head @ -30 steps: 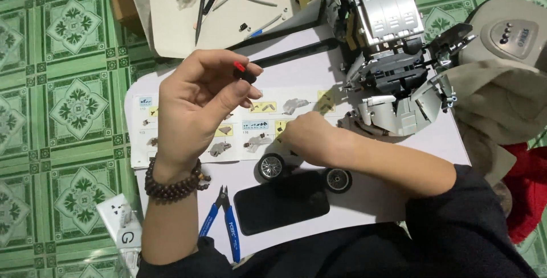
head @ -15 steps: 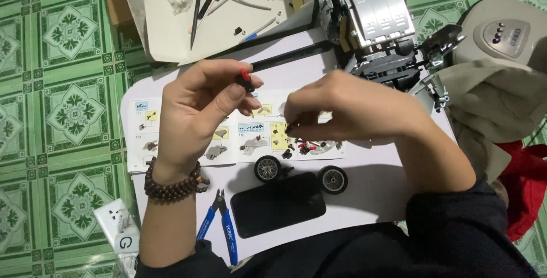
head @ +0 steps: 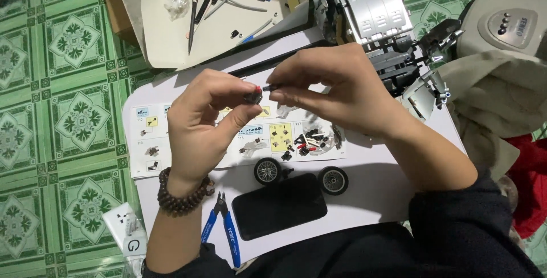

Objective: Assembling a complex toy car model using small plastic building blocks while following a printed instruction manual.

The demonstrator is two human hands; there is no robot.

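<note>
head | our left hand (head: 205, 121) pinches a small dark part (head: 252, 96), red at its tip | our right hand (head: 336, 87) pinches a thin pin (head: 270, 88) just at its 3 o'clock | manual (head: 239, 138) below; wheels (head: 268, 171), phone (head: 279, 205), pliers (head: 223, 229) at 6 o'clock

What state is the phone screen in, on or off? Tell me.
Off, as far as shows. The phone lies flat on the table, its face plain black, with nothing lit.
</note>
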